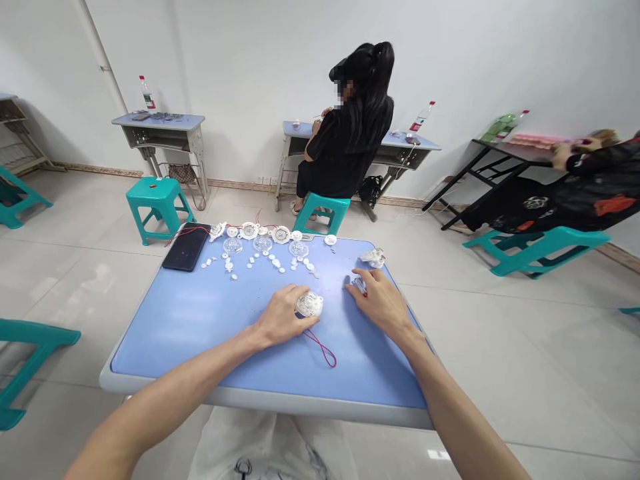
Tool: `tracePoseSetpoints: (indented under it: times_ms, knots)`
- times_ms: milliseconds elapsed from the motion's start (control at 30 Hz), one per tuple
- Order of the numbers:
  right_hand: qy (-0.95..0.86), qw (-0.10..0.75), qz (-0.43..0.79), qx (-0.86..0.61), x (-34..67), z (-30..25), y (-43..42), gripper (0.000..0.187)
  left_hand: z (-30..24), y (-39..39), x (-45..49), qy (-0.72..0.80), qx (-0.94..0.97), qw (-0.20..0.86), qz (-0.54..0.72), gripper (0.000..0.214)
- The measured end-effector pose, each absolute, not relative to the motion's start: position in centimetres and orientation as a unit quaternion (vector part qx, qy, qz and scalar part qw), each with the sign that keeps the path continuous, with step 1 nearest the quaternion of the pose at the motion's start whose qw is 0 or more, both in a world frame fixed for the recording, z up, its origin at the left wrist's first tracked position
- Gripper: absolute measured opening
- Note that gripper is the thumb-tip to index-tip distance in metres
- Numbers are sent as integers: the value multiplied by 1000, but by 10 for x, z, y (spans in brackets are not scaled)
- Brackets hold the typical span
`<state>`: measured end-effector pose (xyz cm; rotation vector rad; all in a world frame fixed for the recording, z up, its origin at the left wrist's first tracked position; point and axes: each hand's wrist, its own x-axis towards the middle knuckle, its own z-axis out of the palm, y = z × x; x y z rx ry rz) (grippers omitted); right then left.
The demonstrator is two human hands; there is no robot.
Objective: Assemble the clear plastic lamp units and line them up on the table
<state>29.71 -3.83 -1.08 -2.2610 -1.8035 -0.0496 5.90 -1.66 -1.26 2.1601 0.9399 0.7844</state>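
Note:
My left hand (287, 313) is closed around the edge of a white round plastic piece (310, 305), held low over the blue tabletop (200, 340). A red cord loop (327, 357) trails from beneath this piece toward me. Near the right edge, my right hand (383, 303) curves over a small clear piece (359, 287) with a bit of red beside it. Thumb and index finger are apart there; whether they touch the clear piece is hard to see. Just beyond that hand lies a crumpled white bundle (373, 257).
Along the far edge are white round housings (281, 234), clear discs (263, 245) and several small white parts (275, 262). A black phone (187, 248) lies at far left. Beyond are a seated person (350, 127), another person at right (575, 193) and green stools (157, 200).

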Motion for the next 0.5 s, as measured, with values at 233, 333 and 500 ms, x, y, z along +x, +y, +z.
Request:
tracePoseSetpoints:
  times_ms: [233,333,500]
  knots:
    - [-625,137,-44,-767,305,-19,-38,44,-14,-17,59,359,819,328,304,47]
    - [-637,191,-86,-742,308,-22,-39,40,-14,-17,59,359,820,329,301,48]
    - [-697,336,-123,-622,291,-3,-48,20,-16,-17,60,358,819,333,300,49]
